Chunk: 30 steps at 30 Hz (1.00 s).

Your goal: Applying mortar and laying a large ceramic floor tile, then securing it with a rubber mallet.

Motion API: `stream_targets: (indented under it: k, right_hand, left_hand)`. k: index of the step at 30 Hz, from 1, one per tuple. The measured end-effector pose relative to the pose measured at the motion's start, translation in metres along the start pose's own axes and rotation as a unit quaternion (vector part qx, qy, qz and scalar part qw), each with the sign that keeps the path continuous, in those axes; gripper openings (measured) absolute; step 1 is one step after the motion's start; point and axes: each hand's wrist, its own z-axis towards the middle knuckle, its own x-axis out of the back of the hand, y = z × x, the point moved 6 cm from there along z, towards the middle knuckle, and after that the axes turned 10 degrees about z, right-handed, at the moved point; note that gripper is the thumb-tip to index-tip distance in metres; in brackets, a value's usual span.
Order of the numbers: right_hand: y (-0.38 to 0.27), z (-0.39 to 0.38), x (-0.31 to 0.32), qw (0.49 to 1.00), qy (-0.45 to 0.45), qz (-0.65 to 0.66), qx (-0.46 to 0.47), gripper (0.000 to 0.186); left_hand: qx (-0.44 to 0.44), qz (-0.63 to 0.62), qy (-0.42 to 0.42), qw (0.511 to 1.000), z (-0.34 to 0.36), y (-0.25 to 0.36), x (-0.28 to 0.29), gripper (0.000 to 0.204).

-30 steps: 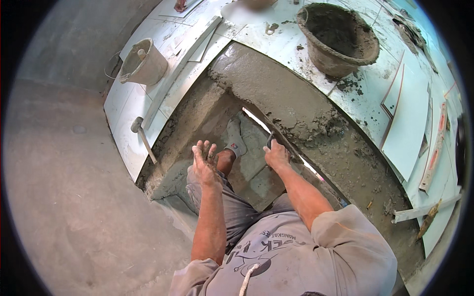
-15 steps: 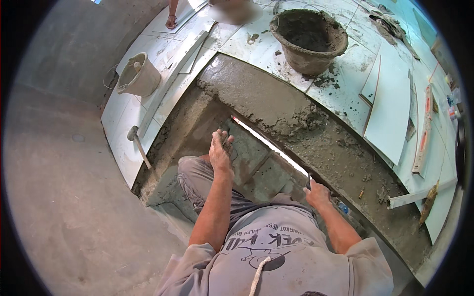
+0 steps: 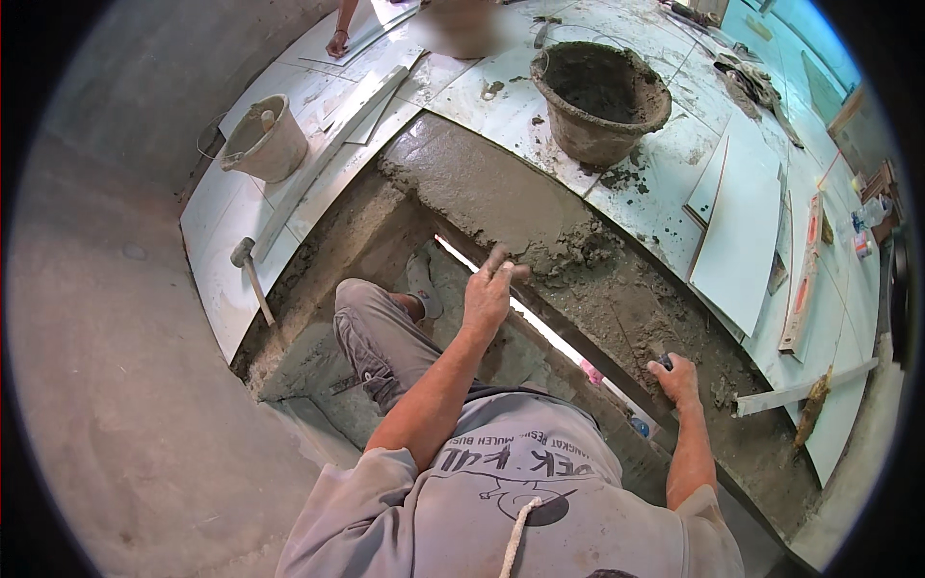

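inspector: what state are the hands in?

operator: from the head view, i find the left hand (image 3: 488,295) bare, fingers apart and slightly blurred, above the mortar's pit-side edge. i cannot tell whether the fingertips touch. the right hand (image 3: 682,378) is curled round the dark handle of a tool (image 3: 661,363); i cannot make out its blade.

inspector: and the mortar?

operator: the mortar (image 3: 590,265) lies in a strip between the tiled floor (image 3: 472,87) and the pit (image 3: 506,364). its far-left end is smooth and wet; from the middle rightward, beside the right hand, it is coarse and lumpy.

inspector: your advice on method?

operator: in my judgement, the tool works best nearly flat, with light, even strokes matched to the smooth end. the left fingers should clear the fragile edge. the level (image 3: 803,275), lying on the tiled floor, would serve as a check.

inspector: markings?

operator: the shirt (image 3: 568,501) bears dark lettering and a line drawing, upside down to me. the level has red patches, any print too small to read. labels on the bottles (image 3: 872,213) are likewise illegible.
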Motion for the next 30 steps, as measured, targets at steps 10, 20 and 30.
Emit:
stream_targets:
  k: [10, 20, 30]
  right_hand:
    - [-0.047, 0.024, 0.012, 0.988, 0.138, -0.021, 0.067, 0.043]
    - [-0.306, -0.001, 0.061, 0.816, 0.061, 0.434, 0.376, 0.064]
    - [-0.161, 0.057, -0.036, 0.983, 0.122, 0.047, 0.126, 0.067]
  left_hand:
    - [0.011, -0.061, 0.028, 0.998, 0.003, 0.002, 0.001, 0.071]
    - [0.119, -0.209, -0.015, 0.97, 0.015, 0.02, -0.036, 0.091]
    - [-0.02, -0.356, -0.092, 0.93, 0.031, 0.124, -0.086, 0.097]
